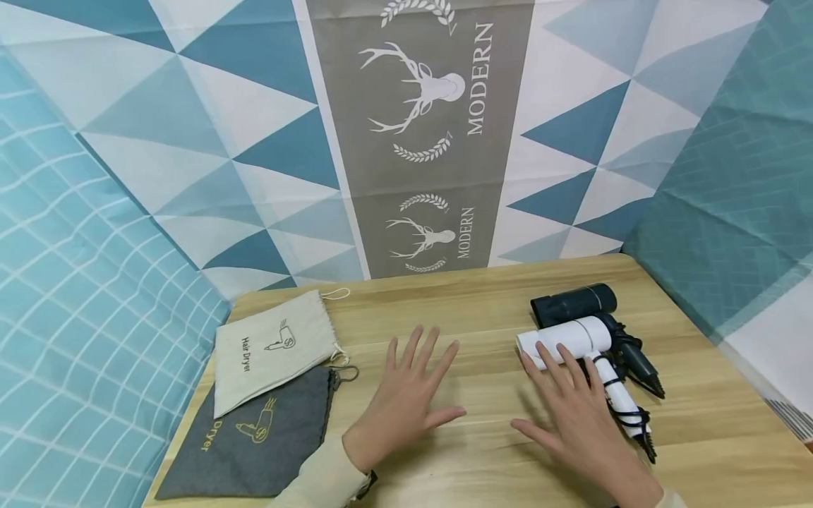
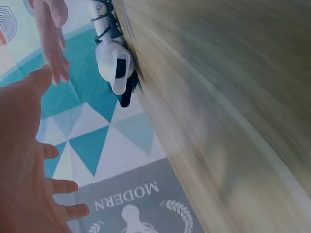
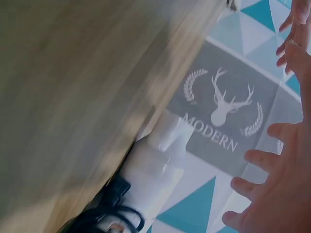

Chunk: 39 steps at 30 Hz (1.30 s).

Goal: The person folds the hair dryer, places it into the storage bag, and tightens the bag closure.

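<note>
Both hands hover over the wooden table with fingers spread, holding nothing. My left hand point(image 1: 406, 395) is near the middle, to the right of two drawstring bags. One bag is cream point(image 1: 273, 353), printed "Hair Dryer"; it overlaps a dark grey bag point(image 1: 279, 451) with a gold dryer print. My right hand point(image 1: 571, 416) is above the table beside a white hair dryer point(image 1: 574, 337), its fingertips overlapping the barrel in the head view. The dryer's white handle point(image 1: 619, 395) is wrapped in black cord. Behind it lies a black hair dryer point(image 1: 574, 303), its handle also cord-wrapped.
The wooden table point(image 1: 457, 310) backs onto a patterned cloth wall point(image 1: 432, 148) with deer-head prints. A light blue checked cloth point(image 1: 95, 296) hangs along the left side, and a teal cloth point(image 1: 730, 197) along the right.
</note>
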{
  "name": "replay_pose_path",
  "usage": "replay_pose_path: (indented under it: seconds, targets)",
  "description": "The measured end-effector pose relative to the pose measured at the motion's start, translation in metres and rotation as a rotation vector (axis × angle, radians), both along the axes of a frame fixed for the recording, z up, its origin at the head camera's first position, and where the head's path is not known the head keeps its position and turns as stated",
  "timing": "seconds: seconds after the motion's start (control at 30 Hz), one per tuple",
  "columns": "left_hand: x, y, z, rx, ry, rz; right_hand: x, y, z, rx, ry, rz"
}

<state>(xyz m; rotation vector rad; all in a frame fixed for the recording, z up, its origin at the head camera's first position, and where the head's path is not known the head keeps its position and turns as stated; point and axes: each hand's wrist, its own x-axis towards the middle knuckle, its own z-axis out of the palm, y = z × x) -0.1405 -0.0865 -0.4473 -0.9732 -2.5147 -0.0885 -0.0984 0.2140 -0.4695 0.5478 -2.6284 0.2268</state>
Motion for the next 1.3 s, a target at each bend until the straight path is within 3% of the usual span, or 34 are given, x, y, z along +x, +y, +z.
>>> replay_pose_path:
  seconds: [0.3,0.5,0.87,1.07,1.3]
  targets:
    - [-0.002,0.025,-0.001,0.017,-0.094,-0.061,0.009,0.020,-0.002,-0.088,-0.103,-0.074]
    - [-0.004,0.040,0.002,-0.006,-0.125,-0.074,0.003,0.036,-0.002,-0.178,-0.148,-0.114]
    - [-0.011,0.059,0.004,-0.005,-0.156,-0.111,-0.009,0.065,-0.005,-0.396,-0.008,-0.109]
    - [-0.016,0.069,0.007,-0.001,-0.201,-0.122,-0.008,0.078,-0.009,-0.490,-0.056,-0.192]
    - [-0.024,0.085,0.010,0.017,-0.252,-0.161,-0.010,0.087,-0.022,-0.515,-0.081,-0.232]
